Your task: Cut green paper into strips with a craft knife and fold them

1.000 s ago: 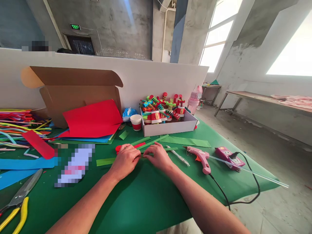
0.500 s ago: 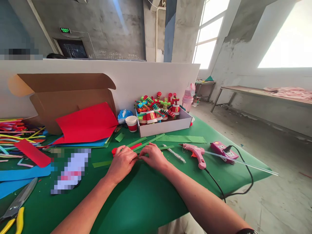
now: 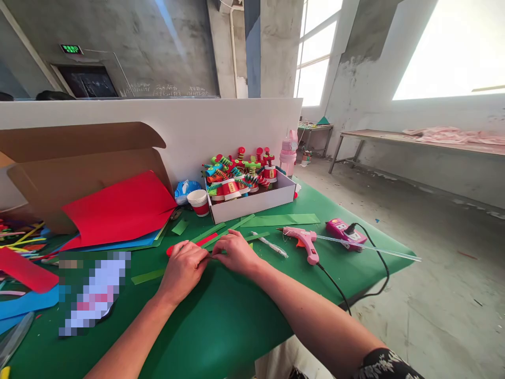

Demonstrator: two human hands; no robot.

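Observation:
My left hand (image 3: 184, 268) and my right hand (image 3: 235, 251) meet fingertip to fingertip above the green table, both pinched closed. Whatever sits between the fingertips is small and mostly covered by my fingers, so I cannot make it out. Just behind my hands lie narrow green paper strips (image 3: 235, 226) and a red strip (image 3: 206, 240). A red round end (image 3: 169, 251) peeks out beside my left knuckles. Another green strip (image 3: 148, 277) lies to the left of my left hand. A clear-barrelled pen (image 3: 270, 245) rests to the right of my right hand.
A pink glue gun (image 3: 302, 241) with a long glue stick lies right, its cord running off the table edge near a purple power socket (image 3: 345, 234). Behind stand a white box (image 3: 252, 204) of paper-cup figures and paper cups (image 3: 198, 202). Red sheets (image 3: 122, 208) and scissors (image 3: 16, 337) are left.
The view has turned slightly right, so the table's things sit further left. My hands keep the same pinched pose, fingertips together.

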